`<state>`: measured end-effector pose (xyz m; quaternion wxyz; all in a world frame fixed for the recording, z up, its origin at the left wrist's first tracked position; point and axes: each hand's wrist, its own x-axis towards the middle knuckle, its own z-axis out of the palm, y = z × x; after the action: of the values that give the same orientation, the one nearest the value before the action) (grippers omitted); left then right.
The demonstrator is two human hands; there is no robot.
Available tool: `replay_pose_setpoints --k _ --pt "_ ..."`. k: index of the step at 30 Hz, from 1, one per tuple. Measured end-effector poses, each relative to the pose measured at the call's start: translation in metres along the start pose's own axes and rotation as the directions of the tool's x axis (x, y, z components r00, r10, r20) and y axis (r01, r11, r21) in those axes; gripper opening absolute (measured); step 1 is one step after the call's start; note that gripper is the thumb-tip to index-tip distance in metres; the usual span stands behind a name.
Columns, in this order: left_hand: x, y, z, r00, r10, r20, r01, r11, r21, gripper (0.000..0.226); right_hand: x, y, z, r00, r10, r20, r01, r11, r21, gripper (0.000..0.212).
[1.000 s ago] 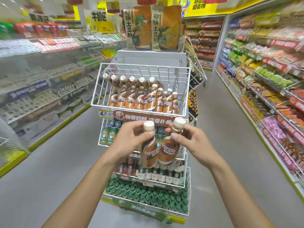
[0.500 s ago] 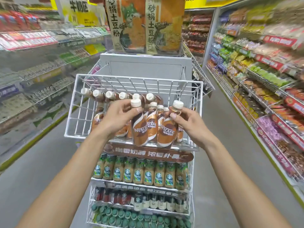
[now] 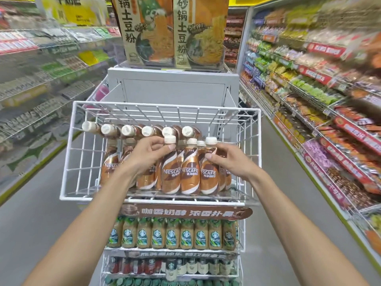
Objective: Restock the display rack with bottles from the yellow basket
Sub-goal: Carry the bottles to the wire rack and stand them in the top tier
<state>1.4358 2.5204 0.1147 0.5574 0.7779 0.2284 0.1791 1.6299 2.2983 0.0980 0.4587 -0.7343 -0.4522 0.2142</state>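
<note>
The left hand (image 3: 148,156) pinches the neck of a brown plastic Nescafé coffee bottle (image 3: 170,176). The right hand (image 3: 228,161) pinches a second Nescafé bottle (image 3: 209,176). Both stand upright in the near row of the white wire top basket (image 3: 92,197).

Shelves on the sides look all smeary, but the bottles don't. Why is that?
Head view: motion blur streaks the side shelves, worst near the edges, and the wide lens makes them lean outward; the coffee bottles, left hand and right hand in the middle are sharp; light is even, no hard shadows.
</note>
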Motion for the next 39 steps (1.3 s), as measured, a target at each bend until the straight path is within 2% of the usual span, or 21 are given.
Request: replay_pose_setpoints --k 2,6,9,13,17,21,24,26,28,31,35,39 --pt "0.002 -0.003 0.004 0.997 -0.011 -0.072 0.01 1.0 -0.006 0.043 0.004 -0.005 -0.001 1.0 -0.007 -0.008 0.006 0.997 -0.079 0.008" --pt "0.004 -0.006 0.012 0.988 0.012 -0.155 -0.001 0.998 0.071 0.054 0.008 -0.011 -0.005 0.999 0.023 -0.033 -0.029 0.983 -0.183 0.011" --pt "0.011 -0.008 0.018 0.979 0.032 -0.203 -0.005 0.991 0.131 0.059 0.005 -0.012 -0.006 0.999 0.027 -0.031 -0.032 0.985 -0.167 0.017" --pt "0.019 -0.021 0.02 0.979 -0.001 -0.203 0.021 0.995 0.099 0.07 0.002 -0.006 -0.004 0.999 0.045 -0.028 -0.047 0.995 -0.083 0.027" --pt "0.022 -0.028 0.024 0.987 -0.007 -0.162 0.02 0.997 0.078 0.067 0.004 -0.001 -0.005 0.997 0.077 -0.025 -0.078 0.996 -0.038 0.024" --pt "0.02 -0.026 0.025 0.988 0.016 -0.151 0.002 0.993 0.116 0.046 0.004 0.002 -0.004 0.995 0.103 0.0 -0.103 0.995 0.005 0.017" --pt "0.019 -0.025 0.026 0.986 0.026 -0.168 -0.004 0.992 0.128 0.048 0.002 -0.001 -0.004 0.995 0.104 0.004 -0.104 0.994 0.021 0.016" --pt "0.016 -0.023 0.03 0.974 0.022 -0.223 0.004 0.993 0.115 0.061 0.0 -0.003 -0.004 0.993 0.12 -0.001 -0.12 0.993 0.012 0.011" --pt "0.011 -0.022 0.035 0.956 0.012 -0.294 0.002 0.999 0.048 0.063 -0.001 -0.002 -0.003 0.99 0.138 -0.02 -0.137 0.99 0.014 0.01" --pt "0.001 -0.017 0.042 0.932 0.004 -0.362 -0.015 1.0 -0.027 0.062 -0.003 -0.001 0.0 0.988 0.147 -0.051 -0.147 0.989 0.005 0.02" --pt "-0.014 -0.01 0.043 0.878 0.036 -0.477 -0.024 0.999 0.03 0.055 -0.009 -0.009 0.003 0.985 0.144 -0.099 -0.15 0.987 -0.059 0.048" --pt "-0.04 -0.011 0.036 0.841 0.067 -0.537 -0.008 0.994 0.112 0.046 -0.008 -0.006 0.004 0.98 0.158 -0.117 -0.168 0.982 -0.082 0.04"
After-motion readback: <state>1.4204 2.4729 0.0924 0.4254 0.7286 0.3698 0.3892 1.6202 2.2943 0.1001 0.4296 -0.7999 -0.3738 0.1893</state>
